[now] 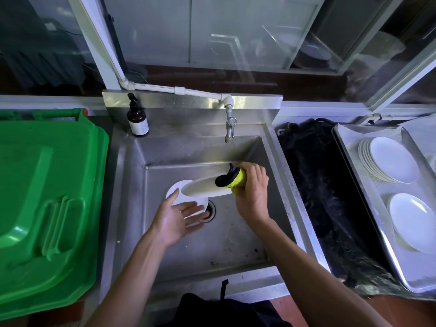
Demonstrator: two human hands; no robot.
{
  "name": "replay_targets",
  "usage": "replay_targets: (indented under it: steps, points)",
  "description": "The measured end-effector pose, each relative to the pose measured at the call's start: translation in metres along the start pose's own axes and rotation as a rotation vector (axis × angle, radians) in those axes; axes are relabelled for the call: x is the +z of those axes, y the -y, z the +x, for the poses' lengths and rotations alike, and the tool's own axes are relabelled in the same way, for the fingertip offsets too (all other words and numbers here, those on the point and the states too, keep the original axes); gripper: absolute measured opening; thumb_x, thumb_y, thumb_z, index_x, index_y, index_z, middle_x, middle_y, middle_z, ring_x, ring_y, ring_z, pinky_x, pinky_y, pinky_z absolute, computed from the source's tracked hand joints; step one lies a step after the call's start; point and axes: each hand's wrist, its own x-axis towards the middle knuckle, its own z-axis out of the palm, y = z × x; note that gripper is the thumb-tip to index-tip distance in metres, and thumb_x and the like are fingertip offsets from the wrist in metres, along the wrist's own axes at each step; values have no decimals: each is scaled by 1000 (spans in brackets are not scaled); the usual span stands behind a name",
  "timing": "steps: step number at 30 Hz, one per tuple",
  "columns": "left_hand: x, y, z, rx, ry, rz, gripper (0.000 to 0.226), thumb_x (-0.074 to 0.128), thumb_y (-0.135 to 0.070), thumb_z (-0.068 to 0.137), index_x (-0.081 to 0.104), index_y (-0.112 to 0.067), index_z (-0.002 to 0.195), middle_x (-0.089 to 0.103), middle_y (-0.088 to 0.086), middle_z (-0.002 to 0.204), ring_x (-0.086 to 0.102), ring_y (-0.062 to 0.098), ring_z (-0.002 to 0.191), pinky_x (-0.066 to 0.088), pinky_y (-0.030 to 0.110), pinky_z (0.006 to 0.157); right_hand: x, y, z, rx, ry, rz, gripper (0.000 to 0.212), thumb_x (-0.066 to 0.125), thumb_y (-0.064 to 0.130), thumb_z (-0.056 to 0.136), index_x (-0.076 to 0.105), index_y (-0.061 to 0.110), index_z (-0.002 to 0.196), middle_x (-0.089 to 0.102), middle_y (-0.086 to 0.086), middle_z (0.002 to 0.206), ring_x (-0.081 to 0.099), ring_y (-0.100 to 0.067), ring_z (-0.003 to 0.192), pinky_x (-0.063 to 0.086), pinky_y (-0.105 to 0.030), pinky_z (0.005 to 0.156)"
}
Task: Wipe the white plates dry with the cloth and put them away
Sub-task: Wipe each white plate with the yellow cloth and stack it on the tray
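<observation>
Centre of frame, over the steel sink (pixel 236 244): right hand (pixel 253 187) clamps a yellow-and-black cloth (pixel 232 179) around the right edge of a tilted white plate (pixel 203 187); its fingertips are hidden behind cloth and plate rim. Left hand (pixel 175 219), fingers straight and spread, palm up, supports a second white plate (pixel 184 197) from beneath, above the drain, which it mostly covers. The upper plate overlaps this one; contact between them can't be told. Right of frame, a metal tray (pixel 354 161) holds a stack of white plates (pixel 389 159) and more plates (pixel 412 223) lower down, count unclear. Green bin lid (pixel 47 197) cut off at left. Amber pump bottle (pixel 137 119) on sink's upper-left corner, label unreadable. Tap (pixel 229 123) above the basin. Dark tangled mass between sink and tray, unidentifiable.
</observation>
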Motion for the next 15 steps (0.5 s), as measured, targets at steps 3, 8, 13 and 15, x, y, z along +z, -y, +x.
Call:
replay_targets:
  steps: [3, 8, 13, 15]
  points:
    - [21, -6, -1, 75, 15, -180, 68, 57, -56, 95, 56, 4, 128, 65, 26, 130, 67, 43, 116, 46, 59, 108, 5, 2, -8, -58, -25, -8, 50, 64, -15, 69, 60, 8, 113, 60, -5, 113, 51, -25, 105, 41, -42, 87]
    - [45, -13, -7, 151, -68, -261, 42, 66, -29, 97, 61, 6, 119, 75, 24, 104, 76, 37, 88, 63, 41, 65, 8, 2, -19, -95, -67, -16, 55, 61, -17, 66, 56, 11, 113, 58, -5, 115, 49, -24, 104, 37, -38, 88]
    - [54, -15, -10, 192, -80, -345, 13, 53, -1, 99, 60, 10, 101, 74, 27, 83, 76, 36, 72, 62, 39, 56, 6, -4, -28, -147, -43, -26, 53, 57, -14, 71, 54, 11, 117, 57, -7, 119, 50, -26, 108, 41, -44, 92]
    - [54, -15, -10, 218, -79, -329, 14, 51, 1, 99, 61, 10, 102, 73, 22, 81, 75, 31, 72, 62, 35, 57, 4, -8, -32, -163, -17, -31, 48, 51, -8, 76, 53, 11, 120, 56, -7, 123, 50, -27, 110, 41, -43, 93]
